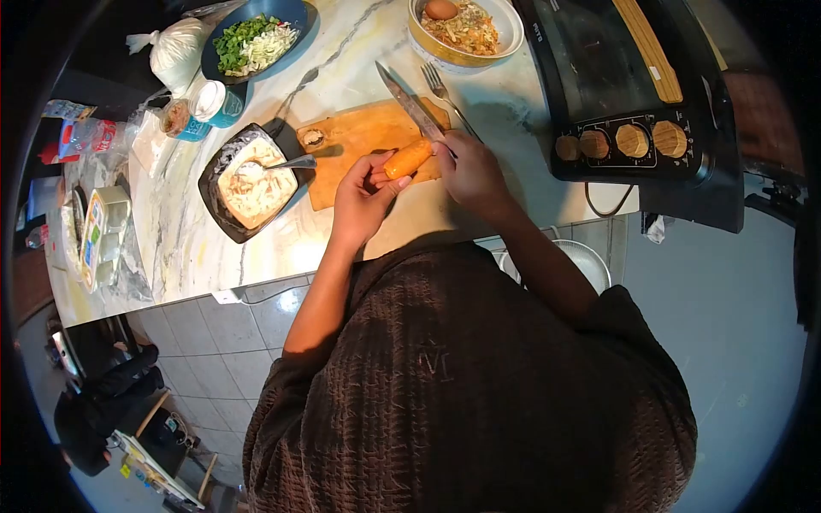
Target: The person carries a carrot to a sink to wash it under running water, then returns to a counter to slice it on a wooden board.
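A peeled carrot (409, 160) lies in the fingers of my left hand (361, 195), over the front edge of the wooden cutting board (346, 175). My right hand (472, 177) is closed around the handle of a knife (409, 101), its thumb side right at the carrot's far end. The long blade points away from me to the upper left, across the board. Beside the knife, a fork (436, 84) lies with its tines pointing away. A small round brownish piece (314, 138) sits on the board's upper left corner.
Left of the board stands a black square bowl (211, 190) with a creamy mix and spoon. Behind are a dark bowl (208, 64) of chopped greens, teal tubs (224, 109), and a yellow-white bowl (466, 58) holding an egg and shreds. A toaster oven (633, 103) stands right.
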The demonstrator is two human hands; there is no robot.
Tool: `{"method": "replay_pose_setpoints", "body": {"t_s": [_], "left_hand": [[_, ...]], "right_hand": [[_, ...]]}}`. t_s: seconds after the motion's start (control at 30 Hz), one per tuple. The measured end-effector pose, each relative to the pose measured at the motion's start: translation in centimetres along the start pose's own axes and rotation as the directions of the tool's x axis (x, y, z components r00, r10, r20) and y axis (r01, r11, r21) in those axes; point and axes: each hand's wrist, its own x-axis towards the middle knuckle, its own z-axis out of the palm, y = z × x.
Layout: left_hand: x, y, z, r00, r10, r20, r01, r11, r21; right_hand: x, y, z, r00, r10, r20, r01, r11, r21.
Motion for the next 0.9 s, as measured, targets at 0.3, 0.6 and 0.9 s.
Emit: {"method": "replay_pose_setpoints", "body": {"t_s": [0.3, 0.6, 0.9], "left_hand": [[0.2, 0.1, -1.3, 0.995, 0.080, 0.052, -0.088, 0.978, 0.189], [0.4, 0.0, -0.9, 0.997, 0.073, 0.001, -0.073, 0.987, 0.145], [0.6, -0.3, -1.2, 0.997, 0.075, -0.003, -0.073, 0.982, 0.175]], "right_hand": [[-0.6, -0.2, 1.6, 0.996, -0.022, -0.085, 0.020, 0.999, -0.026], [-1.4, -0.7, 1.9, 0.994, -0.027, -0.108, 0.023, 0.999, -0.040], [-1.2, 0.1, 1.4, 0.991, -0.068, -0.111, 0.070, 0.998, 0.009]]}}
